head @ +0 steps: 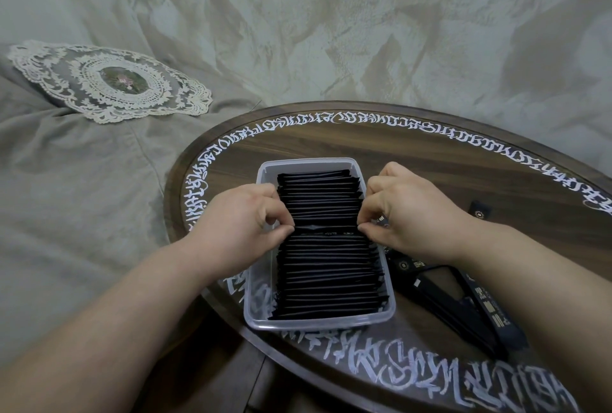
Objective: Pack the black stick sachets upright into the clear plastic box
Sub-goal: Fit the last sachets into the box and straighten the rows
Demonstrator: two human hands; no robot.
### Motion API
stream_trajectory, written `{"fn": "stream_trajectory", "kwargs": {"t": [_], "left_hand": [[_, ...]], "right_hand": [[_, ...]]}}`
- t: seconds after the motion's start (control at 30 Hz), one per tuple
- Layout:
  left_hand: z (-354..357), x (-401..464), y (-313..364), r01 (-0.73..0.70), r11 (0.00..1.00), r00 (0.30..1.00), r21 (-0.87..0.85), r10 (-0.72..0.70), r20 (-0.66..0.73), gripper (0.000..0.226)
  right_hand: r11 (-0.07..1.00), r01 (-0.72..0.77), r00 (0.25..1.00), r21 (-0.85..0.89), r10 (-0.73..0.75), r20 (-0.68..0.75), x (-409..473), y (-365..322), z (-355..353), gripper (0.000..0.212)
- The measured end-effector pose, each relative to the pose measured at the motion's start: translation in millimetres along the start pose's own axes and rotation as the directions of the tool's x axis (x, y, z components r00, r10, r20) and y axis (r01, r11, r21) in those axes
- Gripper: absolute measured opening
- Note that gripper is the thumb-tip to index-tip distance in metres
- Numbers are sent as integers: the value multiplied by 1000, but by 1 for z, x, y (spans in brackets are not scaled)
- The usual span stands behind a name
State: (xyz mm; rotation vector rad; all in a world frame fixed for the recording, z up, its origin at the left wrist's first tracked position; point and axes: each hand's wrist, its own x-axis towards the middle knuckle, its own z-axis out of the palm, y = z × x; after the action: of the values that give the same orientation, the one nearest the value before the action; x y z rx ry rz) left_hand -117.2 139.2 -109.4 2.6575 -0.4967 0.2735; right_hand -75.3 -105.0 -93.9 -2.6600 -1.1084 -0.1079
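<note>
Your left hand (241, 217) and right hand (407, 213) each pinch one end of a matte black stick sachet (326, 230) standing on edge mid-row among the thin black packed sachets (328, 273) filling the clear rectangular plastic box (318, 323) on the round dark wooden table (430, 154).

Clear box (261, 310) on a round dark table (414, 160) rimmed with white lettering, packed with upright black sachets (328, 276) in a long row. Left hand (238, 223) and right hand (407, 217) over the middle of the row — each pinching one end of a single sachet (326, 230) at a gap between the packs. Loose sachets (463, 300) flat on the table just right of the box. Lace doily (109, 81) on grey cloth, far left.
</note>
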Motion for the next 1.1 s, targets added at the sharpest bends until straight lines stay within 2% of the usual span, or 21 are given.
{"fn": "stream_trajectory", "kwargs": {"t": [0.23,0.33,0.5,0.63,0.83,1.0,1.1], "left_hand": [[0,0,-1,9,1000,1000,-9,-9,-29,8],[-1,6,3,0,1000,1000,1,0,-20,3],[7,15,14,-28,999,1000,21,28,-1,8],[11,14,17,-27,999,1000,-36,26,-15,2],[10,11,13,19,997,1000,-73,-19,-3,6],[1,2,-2,82,996,997,-37,-82,-8,11],[-4,1,-6,90,991,996,-102,-91,-2,16]], "right_hand": [[996,-30,996,83,37,-87,-1,3,9,11],[997,-15,995,74,22,-96,-1,4,8,11],[998,6,993,65,2,-120,-2,4,8,10],[998,25,993,63,-17,-117,-3,4,8,10],[997,51,992,56,-44,-119,-3,6,8,10],[998,51,994,48,-46,-94,-3,8,9,9],[997,27,998,72,-23,-61,-5,9,5,9]]}}
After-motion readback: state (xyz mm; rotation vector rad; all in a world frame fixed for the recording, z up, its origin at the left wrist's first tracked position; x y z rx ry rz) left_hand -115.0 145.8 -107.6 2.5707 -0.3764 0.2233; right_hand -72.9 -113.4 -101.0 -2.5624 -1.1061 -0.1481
